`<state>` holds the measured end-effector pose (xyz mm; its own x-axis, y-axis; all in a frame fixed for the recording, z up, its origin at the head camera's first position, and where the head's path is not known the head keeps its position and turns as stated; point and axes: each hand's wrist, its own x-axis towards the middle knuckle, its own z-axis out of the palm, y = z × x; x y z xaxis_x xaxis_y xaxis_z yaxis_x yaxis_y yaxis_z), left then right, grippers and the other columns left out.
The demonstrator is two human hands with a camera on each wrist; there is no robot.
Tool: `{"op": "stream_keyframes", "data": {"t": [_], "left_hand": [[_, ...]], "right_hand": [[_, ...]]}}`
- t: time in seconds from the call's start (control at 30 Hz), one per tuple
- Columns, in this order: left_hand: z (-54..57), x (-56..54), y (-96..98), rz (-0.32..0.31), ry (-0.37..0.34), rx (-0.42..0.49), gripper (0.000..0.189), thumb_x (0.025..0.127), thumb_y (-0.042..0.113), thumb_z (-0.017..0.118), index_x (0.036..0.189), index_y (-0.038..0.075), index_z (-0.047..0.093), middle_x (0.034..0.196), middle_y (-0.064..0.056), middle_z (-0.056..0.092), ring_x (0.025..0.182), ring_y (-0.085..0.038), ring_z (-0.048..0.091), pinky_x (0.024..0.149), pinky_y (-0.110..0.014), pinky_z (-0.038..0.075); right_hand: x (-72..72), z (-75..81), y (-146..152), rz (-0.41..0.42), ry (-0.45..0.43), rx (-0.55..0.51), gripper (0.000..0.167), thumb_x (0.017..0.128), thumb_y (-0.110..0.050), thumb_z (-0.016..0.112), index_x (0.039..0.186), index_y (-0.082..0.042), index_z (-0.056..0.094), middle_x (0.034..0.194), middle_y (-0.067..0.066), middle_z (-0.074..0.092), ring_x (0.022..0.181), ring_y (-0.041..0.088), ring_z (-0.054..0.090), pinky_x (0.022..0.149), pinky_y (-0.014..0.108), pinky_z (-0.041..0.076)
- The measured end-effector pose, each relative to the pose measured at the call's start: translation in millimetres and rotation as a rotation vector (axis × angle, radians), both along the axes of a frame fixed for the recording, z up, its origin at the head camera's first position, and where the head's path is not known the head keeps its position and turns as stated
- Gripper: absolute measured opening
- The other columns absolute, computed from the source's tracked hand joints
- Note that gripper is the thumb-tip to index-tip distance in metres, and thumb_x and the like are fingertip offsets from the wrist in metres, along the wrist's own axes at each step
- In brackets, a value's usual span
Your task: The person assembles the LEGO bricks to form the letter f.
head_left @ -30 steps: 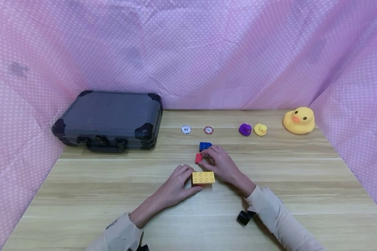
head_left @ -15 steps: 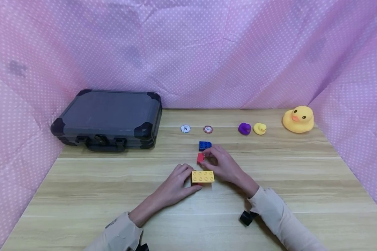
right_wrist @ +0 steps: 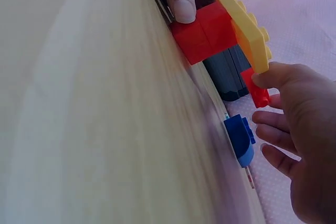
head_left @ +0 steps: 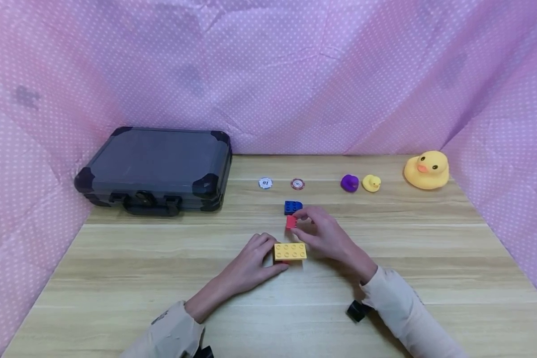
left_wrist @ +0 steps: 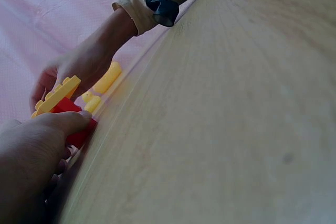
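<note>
My left hand (head_left: pixel 248 263) grips a stack of two red bricks (right_wrist: pixel 205 32) with a flat yellow 2x4 toy brick (head_left: pixel 290 251) on top. The thumb lies against the red side, and the yellow brick overhangs it. Between thumb and forefinger, my right hand (head_left: pixel 326 236) pinches a small red brick (head_left: pixel 291 222), just beyond the yellow one. From the right wrist view, this small brick (right_wrist: pixel 255 88) appears raised off the table, its studs toward the hand. A dark blue brick (head_left: pixel 293 208) with one rounded end lies on the table just behind it.
A grey case (head_left: pixel 152 164) with black corners stands at the back left. Two poker chips, white (head_left: pixel 265 183) and red-rimmed (head_left: pixel 297 184), lie behind the blue brick. Purple (head_left: pixel 349 183), small yellow (head_left: pixel 371 183) and large yellow ducks (head_left: pixel 426 170) sit at the back right.
My right hand has shifted rightward and slightly away with the small red brick, which has turned a little. The left hand and the yellow-topped stack stay in place.
</note>
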<state>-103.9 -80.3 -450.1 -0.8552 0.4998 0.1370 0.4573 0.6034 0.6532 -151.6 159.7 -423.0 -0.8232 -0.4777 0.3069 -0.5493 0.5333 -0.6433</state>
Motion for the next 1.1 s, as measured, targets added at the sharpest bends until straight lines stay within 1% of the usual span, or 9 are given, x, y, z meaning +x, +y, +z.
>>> {"op": "stream_keyframes", "data": {"t": [0.23, 0.47, 0.57, 0.7, 0.83, 0.93, 1.1], "left_hand": [[0.8, -0.5, 0.0, -0.003, -0.002, -0.003, 0.037, 0.094, 0.039, 0.077, 0.119, 0.014, 0.068, 0.121, 0.003, 0.058, 0.108, -0.015, 0.049, 0.090, -0.035, 0.049], [0.0, -0.5, -0.4, -0.003, -0.002, 0.004, 0.036, 0.094, 0.039, 0.078, 0.119, 0.014, 0.068, 0.121, 0.003, 0.059, 0.108, -0.014, 0.050, 0.090, -0.035, 0.049], [-0.7, -0.4, -0.8, -0.007, 0.011, 0.010, 0.035, 0.094, 0.039, 0.078, 0.117, 0.014, 0.068, 0.120, 0.003, 0.059, 0.107, -0.014, 0.050, 0.089, -0.035, 0.049], [-1.7, -0.7, -0.8, -0.011, 0.026, 0.020, 0.033, 0.094, 0.038, 0.078, 0.115, 0.015, 0.068, 0.118, 0.003, 0.059, 0.107, -0.014, 0.051, 0.089, -0.036, 0.049], [-1.3, -0.4, -0.6, -0.010, 0.022, 0.030, 0.032, 0.094, 0.037, 0.078, 0.115, 0.015, 0.068, 0.118, 0.003, 0.059, 0.107, -0.014, 0.050, 0.089, -0.037, 0.049], [-1.3, -0.2, -0.6, -0.007, 0.011, 0.027, 0.033, 0.094, 0.038, 0.079, 0.116, 0.015, 0.068, 0.118, 0.004, 0.059, 0.107, -0.014, 0.050, 0.089, -0.037, 0.049], [-1.9, -0.5, -0.5, -0.003, 0.003, 0.016, 0.034, 0.094, 0.039, 0.078, 0.117, 0.015, 0.068, 0.119, 0.004, 0.059, 0.108, -0.014, 0.050, 0.089, -0.036, 0.049]], "right_hand": [[3.5, 5.5, 4, 0.029, 0.031, -0.002, 0.033, 0.091, -0.011, 0.080, 0.121, -0.006, 0.066, 0.118, 0.007, 0.066, 0.108, 0.024, 0.063, 0.089, 0.044, 0.056], [10.3, 11.4, 8, 0.037, 0.031, -0.008, 0.035, 0.091, -0.011, 0.081, 0.122, -0.007, 0.066, 0.119, 0.005, 0.067, 0.110, 0.023, 0.061, 0.090, 0.045, 0.055], [13.2, 13.4, 9, 0.054, 0.067, -0.001, 0.035, 0.090, -0.010, 0.081, 0.122, -0.005, 0.066, 0.118, 0.006, 0.067, 0.110, 0.023, 0.062, 0.090, 0.046, 0.055], [15.9, 15.7, 9, 0.087, 0.153, 0.016, 0.037, 0.088, -0.012, 0.084, 0.120, -0.005, 0.067, 0.116, 0.005, 0.068, 0.107, 0.023, 0.063, 0.088, 0.044, 0.055], [19.5, 18.3, 9, 0.121, 0.216, 0.022, 0.037, 0.086, -0.011, 0.084, 0.119, -0.005, 0.067, 0.115, 0.004, 0.068, 0.107, 0.022, 0.063, 0.088, 0.042, 0.055], [22.9, 19.6, 10, 0.140, 0.227, 0.019, 0.038, 0.086, -0.007, 0.083, 0.119, -0.005, 0.066, 0.117, 0.004, 0.068, 0.109, 0.022, 0.063, 0.088, 0.043, 0.055], [27.1, 19.8, 10, 0.145, 0.223, 0.021, 0.038, 0.086, -0.008, 0.083, 0.121, -0.006, 0.067, 0.117, 0.004, 0.068, 0.110, 0.021, 0.063, 0.089, 0.043, 0.055]]}}
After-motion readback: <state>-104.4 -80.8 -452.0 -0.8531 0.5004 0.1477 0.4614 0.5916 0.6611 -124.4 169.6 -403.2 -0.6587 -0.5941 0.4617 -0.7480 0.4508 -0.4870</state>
